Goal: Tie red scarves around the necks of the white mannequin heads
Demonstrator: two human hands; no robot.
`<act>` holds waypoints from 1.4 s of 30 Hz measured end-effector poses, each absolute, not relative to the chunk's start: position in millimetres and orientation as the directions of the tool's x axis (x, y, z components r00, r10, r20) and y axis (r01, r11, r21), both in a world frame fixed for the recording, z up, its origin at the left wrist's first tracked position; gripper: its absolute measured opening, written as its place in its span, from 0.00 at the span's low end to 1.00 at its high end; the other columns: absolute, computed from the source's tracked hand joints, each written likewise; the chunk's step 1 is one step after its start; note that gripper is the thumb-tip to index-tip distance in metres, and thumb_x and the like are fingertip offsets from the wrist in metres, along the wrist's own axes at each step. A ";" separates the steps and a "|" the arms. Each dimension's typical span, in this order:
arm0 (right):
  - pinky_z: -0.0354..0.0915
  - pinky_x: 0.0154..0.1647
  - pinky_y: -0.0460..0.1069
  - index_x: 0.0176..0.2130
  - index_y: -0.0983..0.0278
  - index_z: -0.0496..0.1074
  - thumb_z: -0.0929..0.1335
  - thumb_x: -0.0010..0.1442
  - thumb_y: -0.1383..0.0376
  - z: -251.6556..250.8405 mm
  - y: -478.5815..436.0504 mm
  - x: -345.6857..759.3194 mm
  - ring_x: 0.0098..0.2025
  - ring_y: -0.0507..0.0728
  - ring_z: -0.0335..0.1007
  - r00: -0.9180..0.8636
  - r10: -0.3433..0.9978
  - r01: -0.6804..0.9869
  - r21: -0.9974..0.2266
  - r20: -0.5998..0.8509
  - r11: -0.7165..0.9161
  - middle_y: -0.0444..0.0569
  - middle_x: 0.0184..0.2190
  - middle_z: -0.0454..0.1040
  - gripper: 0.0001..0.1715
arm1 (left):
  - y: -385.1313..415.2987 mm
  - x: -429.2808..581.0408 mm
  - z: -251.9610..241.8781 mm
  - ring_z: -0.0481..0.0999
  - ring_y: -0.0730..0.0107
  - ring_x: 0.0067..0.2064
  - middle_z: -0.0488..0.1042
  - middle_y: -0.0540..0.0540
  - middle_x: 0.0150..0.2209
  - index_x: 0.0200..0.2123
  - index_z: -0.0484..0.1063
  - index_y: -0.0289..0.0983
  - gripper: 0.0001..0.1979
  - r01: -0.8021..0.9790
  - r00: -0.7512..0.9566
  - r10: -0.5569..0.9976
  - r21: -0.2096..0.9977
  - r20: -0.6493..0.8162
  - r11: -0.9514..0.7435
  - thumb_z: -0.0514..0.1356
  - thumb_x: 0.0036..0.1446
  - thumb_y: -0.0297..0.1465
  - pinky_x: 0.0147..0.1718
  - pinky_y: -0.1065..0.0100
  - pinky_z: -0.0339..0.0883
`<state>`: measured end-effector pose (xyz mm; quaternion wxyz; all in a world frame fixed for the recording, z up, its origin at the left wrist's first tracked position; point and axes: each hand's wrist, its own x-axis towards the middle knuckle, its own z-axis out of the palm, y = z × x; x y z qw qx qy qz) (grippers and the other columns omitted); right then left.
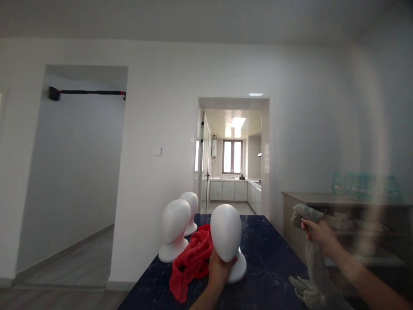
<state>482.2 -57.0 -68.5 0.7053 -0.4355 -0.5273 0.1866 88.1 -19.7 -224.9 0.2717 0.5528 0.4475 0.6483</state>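
Nearest mannequin head [226,232] is stood upright on the dark blue table [267,267] and gripped at the neck by the left hand [219,265], fingers wrapped round it. Well right of that head, a grey scarf [314,262] is held up, bunched in the closed right hand [319,234]. A red scarf [193,258] is piled against the head's left side. Two more heads [176,224] are set behind-left of it.

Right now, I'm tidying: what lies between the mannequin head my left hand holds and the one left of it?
A crumpled red scarf on the dark table, beside the held mannequin head; head view.
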 end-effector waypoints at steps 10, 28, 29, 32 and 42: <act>0.57 0.16 0.46 0.25 0.61 0.71 0.75 0.51 0.53 -162.1 -52.4 371.9 0.14 0.47 0.55 0.274 0.914 -0.156 -0.924 0.299 0.349 0.42 0.18 0.72 0.17 | -35.9 91.2 -229.1 0.76 0.46 0.61 0.77 0.34 0.61 0.65 0.66 0.37 0.41 0.505 -0.169 0.847 0.782 0.504 -0.365 0.71 0.48 0.40 0.59 0.57 0.66; 0.54 0.13 0.43 0.29 0.64 0.75 0.66 0.62 0.34 -152.0 -119.1 354.8 0.13 0.49 0.59 -0.429 0.898 0.143 -0.989 -0.093 -0.034 0.41 0.14 0.69 0.37 | -153.6 39.5 -168.0 0.76 0.60 0.43 0.78 0.44 0.41 0.44 0.74 0.40 0.21 0.384 0.227 0.841 0.748 0.492 -0.541 0.53 0.70 0.51 0.45 0.63 0.68; 0.55 0.15 0.42 0.29 0.65 0.76 0.71 0.60 0.38 -144.6 -119.5 349.2 0.15 0.48 0.62 -0.460 0.882 0.162 -0.986 -0.097 -0.024 0.41 0.17 0.72 0.33 | -155.3 42.9 -159.0 0.77 0.58 0.46 0.79 0.42 0.45 0.47 0.75 0.40 0.22 0.363 0.294 0.832 0.750 0.470 -0.553 0.53 0.70 0.50 0.49 0.62 0.68; 0.60 0.23 0.41 0.31 0.66 0.79 0.79 0.53 0.48 -126.8 -120.1 332.9 0.21 0.47 0.66 -0.643 0.758 0.216 -0.976 -0.114 0.037 0.42 0.24 0.76 0.23 | -151.8 53.7 -158.6 0.76 0.52 0.59 0.77 0.38 0.60 0.61 0.74 0.42 0.27 0.231 0.459 0.785 0.797 0.417 -0.558 0.57 0.68 0.51 0.61 0.56 0.65; 0.62 0.29 0.44 0.35 0.64 0.81 0.70 0.65 0.44 -89.4 -124.0 307.5 0.26 0.50 0.64 -0.656 0.738 0.576 -0.736 -0.159 0.354 0.43 0.26 0.75 0.26 | -125.7 67.2 -189.7 0.82 0.43 0.54 0.84 0.30 0.47 0.49 0.83 0.31 0.35 -0.236 0.714 0.682 0.972 0.158 0.022 0.67 0.56 0.57 0.62 0.48 0.65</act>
